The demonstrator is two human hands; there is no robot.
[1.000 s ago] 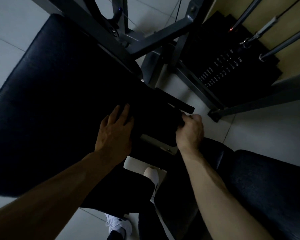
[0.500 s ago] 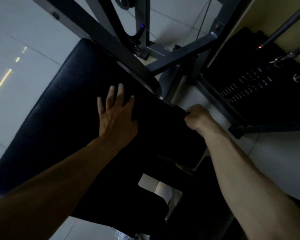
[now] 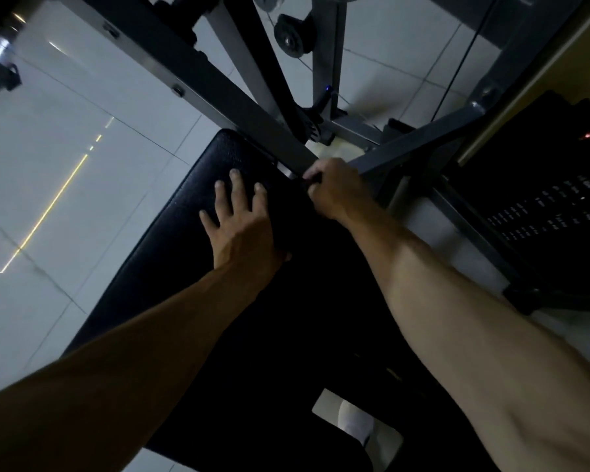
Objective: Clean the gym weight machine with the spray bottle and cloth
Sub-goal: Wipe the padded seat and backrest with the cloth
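Where the weight machine's black seat pad (image 3: 171, 240) meets a grey frame bar (image 3: 218, 97), the right hand (image 3: 334, 185) has its grip curled tight on a corner of a black cloth (image 3: 286, 212). The left hand (image 3: 242, 229) lies flat at the cloth's left edge, fingers spread, holding nothing. A pulley wheel (image 3: 292, 35) and weight stack (image 3: 542, 206) stand beyond. The cloth is barely distinguishable from the pad.
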